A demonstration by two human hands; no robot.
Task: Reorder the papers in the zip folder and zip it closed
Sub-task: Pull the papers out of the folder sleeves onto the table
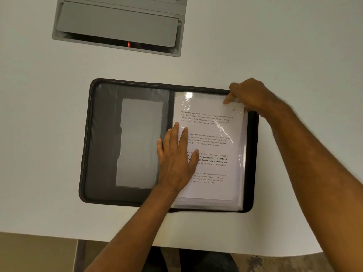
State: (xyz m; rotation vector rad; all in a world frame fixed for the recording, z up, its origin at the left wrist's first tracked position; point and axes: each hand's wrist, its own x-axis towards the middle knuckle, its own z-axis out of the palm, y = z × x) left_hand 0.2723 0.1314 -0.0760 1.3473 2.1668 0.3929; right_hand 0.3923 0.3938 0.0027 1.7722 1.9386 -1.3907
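Observation:
A black zip folder [102,146] lies open flat on the white table. Its left half shows a grey inner pocket [137,142]. On the right half lies a stack of clear sleeves with printed papers [212,134]; the top sheet carries paragraphs of text and a small handwritten number near its top right corner. My left hand [176,158] rests flat on the left edge of the stack, fingers straight. My right hand [249,97] pinches the top right corner of the top sleeve at the folder's far right corner.
A grey cable hatch [117,24] with a hinged flap is set into the table beyond the folder, a red light glowing inside. The table's near edge [59,235] runs just below the folder, with floor beneath.

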